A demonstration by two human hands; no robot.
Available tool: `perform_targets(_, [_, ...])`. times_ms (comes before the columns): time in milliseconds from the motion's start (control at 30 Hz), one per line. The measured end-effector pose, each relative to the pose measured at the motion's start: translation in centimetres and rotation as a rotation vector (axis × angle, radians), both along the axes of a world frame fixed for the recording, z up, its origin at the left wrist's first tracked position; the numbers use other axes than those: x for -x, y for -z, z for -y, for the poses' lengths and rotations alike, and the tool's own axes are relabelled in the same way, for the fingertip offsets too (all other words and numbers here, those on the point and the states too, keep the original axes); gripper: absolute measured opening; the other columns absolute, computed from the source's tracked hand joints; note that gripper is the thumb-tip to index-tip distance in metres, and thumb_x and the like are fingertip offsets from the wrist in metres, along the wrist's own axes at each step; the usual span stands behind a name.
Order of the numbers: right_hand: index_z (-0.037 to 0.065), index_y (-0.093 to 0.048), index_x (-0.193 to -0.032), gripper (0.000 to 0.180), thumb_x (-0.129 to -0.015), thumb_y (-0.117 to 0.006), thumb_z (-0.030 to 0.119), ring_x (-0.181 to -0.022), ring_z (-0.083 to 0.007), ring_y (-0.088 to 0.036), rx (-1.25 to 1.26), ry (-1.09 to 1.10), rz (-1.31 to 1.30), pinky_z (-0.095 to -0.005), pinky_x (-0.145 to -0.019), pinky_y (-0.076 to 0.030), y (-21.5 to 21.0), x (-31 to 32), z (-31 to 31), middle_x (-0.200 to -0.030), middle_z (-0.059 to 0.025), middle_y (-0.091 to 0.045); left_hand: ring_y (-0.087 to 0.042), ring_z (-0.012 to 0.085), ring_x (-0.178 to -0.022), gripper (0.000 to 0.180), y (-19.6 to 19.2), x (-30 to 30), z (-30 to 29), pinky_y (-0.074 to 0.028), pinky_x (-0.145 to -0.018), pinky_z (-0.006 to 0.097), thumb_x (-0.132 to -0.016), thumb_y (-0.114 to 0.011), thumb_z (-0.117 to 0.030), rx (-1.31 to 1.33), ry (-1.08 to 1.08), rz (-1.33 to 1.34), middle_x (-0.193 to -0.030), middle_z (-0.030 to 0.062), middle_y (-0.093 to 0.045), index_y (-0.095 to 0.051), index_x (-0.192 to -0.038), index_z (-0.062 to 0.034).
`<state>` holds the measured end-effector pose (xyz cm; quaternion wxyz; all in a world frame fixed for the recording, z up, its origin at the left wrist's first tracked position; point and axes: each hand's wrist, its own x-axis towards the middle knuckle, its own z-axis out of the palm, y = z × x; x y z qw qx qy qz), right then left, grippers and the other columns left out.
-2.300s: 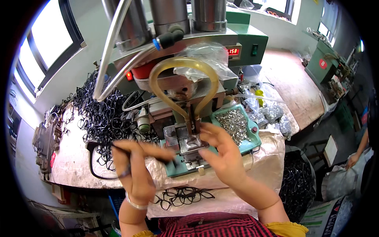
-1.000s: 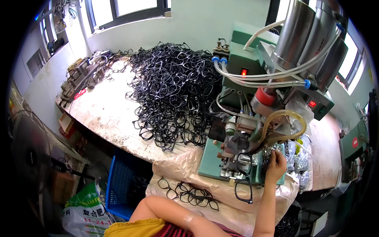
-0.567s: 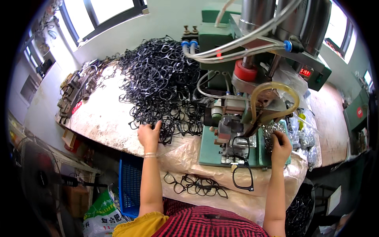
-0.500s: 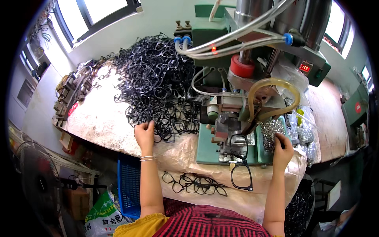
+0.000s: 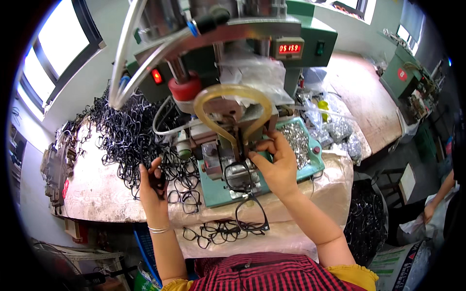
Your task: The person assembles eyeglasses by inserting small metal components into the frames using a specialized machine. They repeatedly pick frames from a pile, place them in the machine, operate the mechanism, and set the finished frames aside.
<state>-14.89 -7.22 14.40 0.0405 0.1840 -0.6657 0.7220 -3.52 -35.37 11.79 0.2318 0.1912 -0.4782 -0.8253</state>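
My right hand is at the working head of a green press. Its thumb and fingers close together beside the head, and what they pinch, if anything, is hidden. Below them a black glasses frame sits in the press, its lower lens ring hanging over the front edge. My left hand is beside the near edge of a large pile of black glasses frames. Its thumb and fingers are apart, and its palm is in dark shade.
Right of the press, a turquoise tray holds many small metal parts. Plastic bags of parts lie beyond it. Several glasses frames lie along the table's front. A yellowish hose loops above the work. Another person's hand shows far right.
My right hand has moved left from the tray of metal parts to the press head. The left hand's fingers have spread at the pile. The view has turned right.
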Motion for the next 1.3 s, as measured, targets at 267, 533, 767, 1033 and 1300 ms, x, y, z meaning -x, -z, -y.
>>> perform_targets(267, [-0.006,-0.042,-0.133,0.059,-0.079,-0.068,-0.001,-0.096,-0.0119,-0.059,0.156,-0.156,0.12,-0.027,-0.093,-0.042,-1.5,-1.0,0.8,-0.094,-0.0071,-0.068,-0.059,0.0236,-0.099,0.016,-10.7,2.1,-10.6,-0.046,-0.091,0.032,-0.083,-0.061,0.008,0.901,-0.068,-0.5,-0.102,0.0163,-0.063,-0.057,-0.097,0.0025])
perform_targets(533, [0.006,-0.071,-0.097,0.024,-0.073,-0.065,0.006,-0.115,-0.0358,-0.056,-0.583,0.233,-0.428,-0.0441,-0.1,-0.043,0.3,1.9,-4.3,-0.11,-0.018,-0.064,-0.054,0.0237,-0.078,0.024,-7.0,1.2,-11.5,-0.048,-0.078,0.039,-0.073,-0.072,-0.007,1.527,0.162,-0.636,-0.099,0.0014,-0.072,-0.074,-0.096,-0.0114])
perform_targets(767, [0.009,-0.071,-0.086,0.017,-0.07,-0.077,0.013,-0.121,-0.0365,-0.052,-0.856,0.451,-0.404,-0.0441,-0.101,-0.042,7.5,4.8,-8.5,-0.119,-0.0187,-0.061,-0.056,0.0222,-0.076,0.022,-5.8,2.1,-12.0,-0.05,-0.084,0.04,-0.071,-0.078,-0.011,1.571,0.279,-0.616,-0.101,0.0014,-0.072,-0.075,-0.093,-0.0122])
perform_targets(1033, [0.005,-0.069,-0.083,0.01,-0.074,-0.072,0.008,-0.109,-0.0375,-0.059,-0.757,0.518,-0.457,-0.0434,-0.094,-0.046,7.9,4.9,-8.1,-0.11,-0.018,-0.065,-0.059,0.0271,-0.085,0.029,-4.3,0.5,-12.8,-0.048,-0.093,0.045,-0.074,-0.073,-0.003,1.517,0.27,-0.512,-0.111,0.0049,-0.07,-0.072,-0.102,-0.0111])
perform_targets(1300, [0.005,-0.07,-0.083,0.009,-0.075,-0.068,0.007,-0.081,-0.0323,-0.065,-0.559,0.53,-0.42,-0.0393,-0.074,-0.05,5.5,4.3,-8.4,-0.084,-0.013,-0.069,-0.059,0.0335,-0.087,0.018,-3.3,-3.6,-4.2,-0.046,-0.081,0.043,-0.067,-0.067,0.001,1.427,-0.36,0.044,-0.095,0.0125,-0.066,-0.066,-0.085,-0.0039])
